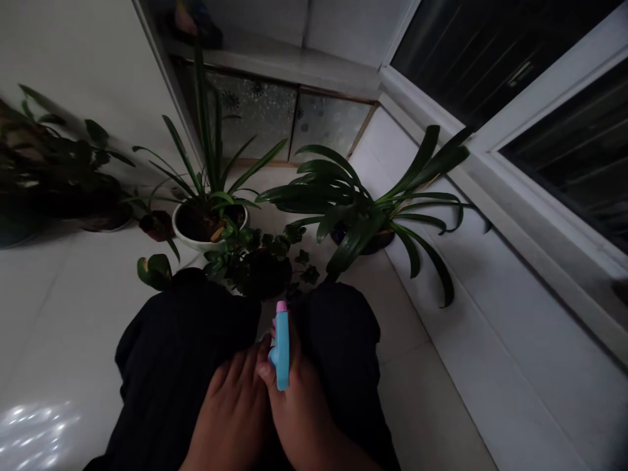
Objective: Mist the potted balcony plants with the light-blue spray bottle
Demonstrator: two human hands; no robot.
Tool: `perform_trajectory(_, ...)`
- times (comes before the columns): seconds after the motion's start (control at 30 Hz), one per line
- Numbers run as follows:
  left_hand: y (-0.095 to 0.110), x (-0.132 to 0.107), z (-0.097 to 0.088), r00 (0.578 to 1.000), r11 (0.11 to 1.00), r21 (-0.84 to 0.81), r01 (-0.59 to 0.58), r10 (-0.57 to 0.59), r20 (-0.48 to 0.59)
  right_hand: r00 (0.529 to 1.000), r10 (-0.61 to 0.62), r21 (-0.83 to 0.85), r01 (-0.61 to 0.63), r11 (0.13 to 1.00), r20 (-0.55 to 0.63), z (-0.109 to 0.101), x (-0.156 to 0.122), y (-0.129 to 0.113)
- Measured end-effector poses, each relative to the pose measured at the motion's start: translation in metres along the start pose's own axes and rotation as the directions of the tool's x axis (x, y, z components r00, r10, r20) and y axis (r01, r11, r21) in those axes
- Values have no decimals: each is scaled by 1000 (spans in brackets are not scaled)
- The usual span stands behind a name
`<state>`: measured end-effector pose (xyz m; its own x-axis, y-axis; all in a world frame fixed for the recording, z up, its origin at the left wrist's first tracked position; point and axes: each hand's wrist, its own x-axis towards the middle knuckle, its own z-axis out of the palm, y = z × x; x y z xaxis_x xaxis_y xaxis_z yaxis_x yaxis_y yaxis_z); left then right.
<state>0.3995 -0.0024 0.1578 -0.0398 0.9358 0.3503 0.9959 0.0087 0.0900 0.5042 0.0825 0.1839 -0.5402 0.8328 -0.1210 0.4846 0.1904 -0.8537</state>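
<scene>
My right hand (300, 402) is closed around a spray bottle (282, 347) between my knees. The bottle's light blue head and pink nozzle show, with the nozzle pointing away from me; its body is hidden by the hand. My left hand (233, 402) lies back-up beside it over the inner left thigh, fingers stretched out and their tips close to the right hand. Just beyond my knees is a low plant (250, 258) with small rounded leaves in a dark pot. Behind it a long-leaved plant stands in a white pot (196, 243).
To the right, a broad strap-leaved plant (350, 203) spreads toward the white tiled wall (471, 327) under the window. More potted plants (73, 170) stand at the left. A low cabinet (324, 124) with patterned doors is at the back. Light reflects off the tiled floor (59, 353).
</scene>
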Motion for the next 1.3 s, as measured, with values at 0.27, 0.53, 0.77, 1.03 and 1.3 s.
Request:
perform_trajectory(0.27, 6, 9, -6, 998, 999, 45, 25, -23, -52, 996, -88, -15, 88, 996, -19, -9, 0, -8)
perform_trajectory(0.53, 13, 11, -5, 984, 912, -373, 171, -176, 19, 988, -145, -98, 140, 985, -50, -23, 2, -6)
perform_trajectory(0.77, 24, -2, 1, 945, 631, -704, 327, -198, 261, 981, -126, -66, 117, 991, -149, -35, 3, 4)
perform_trajectory(1.03, 27, -2, -1, 781, 452, -638, 624, -387, 490, 996, -67, -330, 44, 943, -60, 1, 8, 5)
perform_trajectory(1.3, 17, 0, 4, 809, 461, -665, 587, -367, 460, 975, -219, -281, 204, 938, -23, -9, 10, 3)
